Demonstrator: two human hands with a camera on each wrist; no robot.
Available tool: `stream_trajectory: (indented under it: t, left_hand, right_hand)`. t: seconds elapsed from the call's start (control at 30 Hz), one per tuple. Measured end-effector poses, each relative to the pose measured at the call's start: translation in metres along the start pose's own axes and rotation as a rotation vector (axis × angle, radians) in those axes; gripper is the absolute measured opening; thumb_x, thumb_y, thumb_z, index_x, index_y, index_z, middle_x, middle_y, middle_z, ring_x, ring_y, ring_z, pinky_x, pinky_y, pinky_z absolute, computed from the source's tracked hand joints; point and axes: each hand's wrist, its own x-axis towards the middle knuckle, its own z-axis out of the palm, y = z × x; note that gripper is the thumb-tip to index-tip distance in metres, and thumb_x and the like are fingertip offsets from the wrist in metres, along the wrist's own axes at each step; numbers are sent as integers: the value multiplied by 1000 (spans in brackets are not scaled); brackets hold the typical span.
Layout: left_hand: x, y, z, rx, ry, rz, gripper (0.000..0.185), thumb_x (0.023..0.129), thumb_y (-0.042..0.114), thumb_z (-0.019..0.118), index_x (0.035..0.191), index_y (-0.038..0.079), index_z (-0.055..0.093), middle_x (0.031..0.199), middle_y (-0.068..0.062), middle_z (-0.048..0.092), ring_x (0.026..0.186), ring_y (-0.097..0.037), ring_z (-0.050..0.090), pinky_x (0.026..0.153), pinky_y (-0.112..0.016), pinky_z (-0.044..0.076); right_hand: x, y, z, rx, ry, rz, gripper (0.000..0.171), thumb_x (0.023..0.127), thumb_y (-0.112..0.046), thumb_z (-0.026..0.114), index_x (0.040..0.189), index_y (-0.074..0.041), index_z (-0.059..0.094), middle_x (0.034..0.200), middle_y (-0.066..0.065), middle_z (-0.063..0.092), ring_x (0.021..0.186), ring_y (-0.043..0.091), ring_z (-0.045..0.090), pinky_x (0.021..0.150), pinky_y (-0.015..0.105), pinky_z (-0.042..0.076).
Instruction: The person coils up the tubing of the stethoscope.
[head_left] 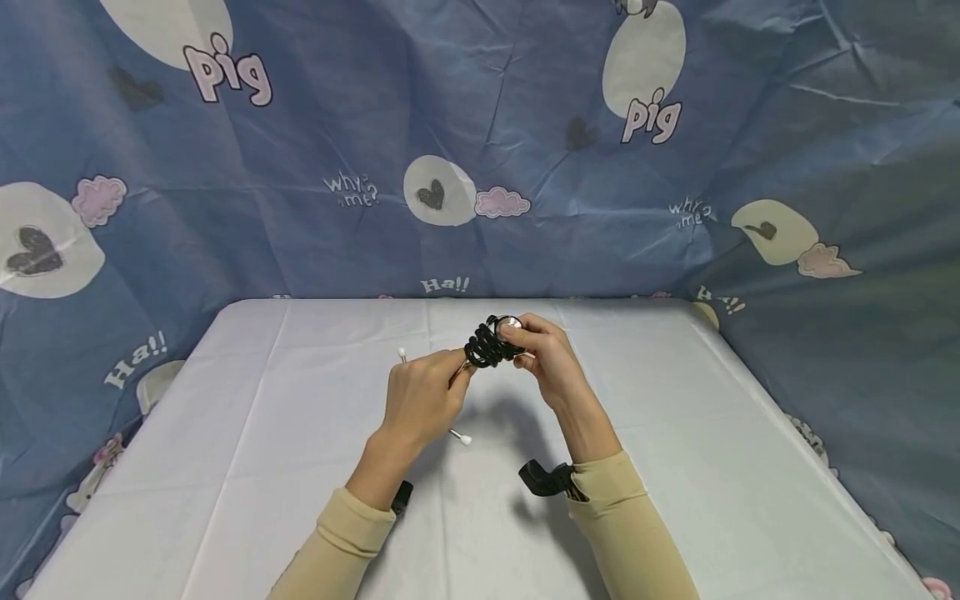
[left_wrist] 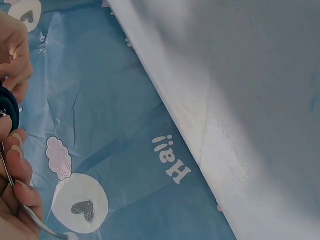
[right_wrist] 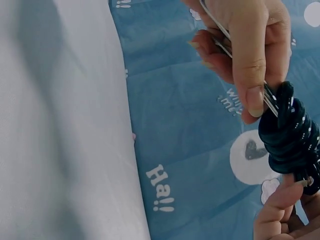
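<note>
A stethoscope (head_left: 486, 346) is held above the white table, its black tubing wound in tight coils. My left hand (head_left: 423, 396) grips its metal ear tubes, which also show in the right wrist view as thin rods (right_wrist: 270, 102) running into the coil. White ear tips (head_left: 466, 439) stick out on either side of that hand. My right hand (head_left: 551, 354) pinches the round silver chest piece (head_left: 510, 323) at the far end, thumb on its face. In the left wrist view the stethoscope is mostly cut off at the left edge, with the coil (left_wrist: 12, 107) partly showing.
A white-covered table (head_left: 300, 467) lies under both hands. Behind it hangs a blue printed cloth (head_left: 480, 108), which also runs down the sides. Black straps (head_left: 547, 479) sit at the wrists by the beige sleeves.
</note>
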Motion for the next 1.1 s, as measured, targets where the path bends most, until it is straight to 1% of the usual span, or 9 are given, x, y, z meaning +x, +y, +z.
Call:
stream_trajectory:
  t: [0.2,0.33,0.5,0.67,0.7,0.8,0.93,1.0,1.1]
  left_hand:
    - [0,1,2,11,26,32,27,87,19,69,65,21,54,59,10,51,46,-6,36,42,-25,26]
    - [-1,2,4,13,65,58,21,87,17,69,68,20,59,59,10,52,46,-7,37,41,-25,27]
    - [-1,2,3,14,99,79,11,86,16,70,76,18,67,59,8,54,45,-8,40,41,-25,28]
    - [0,2,1,17,109,94,5,87,15,70,81,16,70,60,7,55,45,-9,42,41,-27,30]
    - [0,1,1,19,110,93,5,87,15,70,82,16,71,60,7,56,45,-9,42,41,-26,31]
    - [0,1,1,21,109,88,5,87,15,70,82,16,71,60,7,57,45,-10,43,41,-26,30]
    - [0,1,1,35,116,100,3,86,16,72,83,16,71,60,6,58,44,-10,45,40,-26,30]
    - [1,1,1,42,122,106,3,85,16,73,83,16,71,60,6,58,44,-10,45,40,-27,30]
    - [1,0,1,45,127,110,4,84,17,75,84,16,71,60,6,59,44,-11,45,39,-27,29]
  right_hand:
    - [1,1,-2,18,26,19,17,89,-15,71,73,-14,64,71,-6,61,64,9,50,59,24,37]
    - [1,1,-5,33,4,23,18,91,-13,69,74,-16,67,74,-6,62,64,10,52,59,24,38]
    - [-2,-2,-4,-10,1,-15,10,91,-14,69,82,-14,71,80,-4,64,67,10,54,61,24,42]
    - [-2,-3,-1,-27,43,-51,11,90,-13,71,79,-14,72,80,-2,62,66,10,55,58,24,44]
    - [-1,-2,0,-30,52,-61,10,89,-13,71,79,-14,72,80,-2,61,65,10,55,57,24,45]
    - [-2,-1,2,-56,82,-127,6,88,-10,72,85,-5,72,79,0,58,62,10,56,53,24,46]
    - [-3,0,5,-108,130,-228,16,85,-7,74,92,7,69,70,1,52,57,11,53,49,25,48]
    - [-4,0,8,-130,165,-264,17,84,-6,75,91,8,69,66,0,49,54,11,51,47,25,48]
    - [-3,3,12,-194,232,-307,14,83,-7,76,87,6,70,62,-2,44,50,12,50,45,27,50]
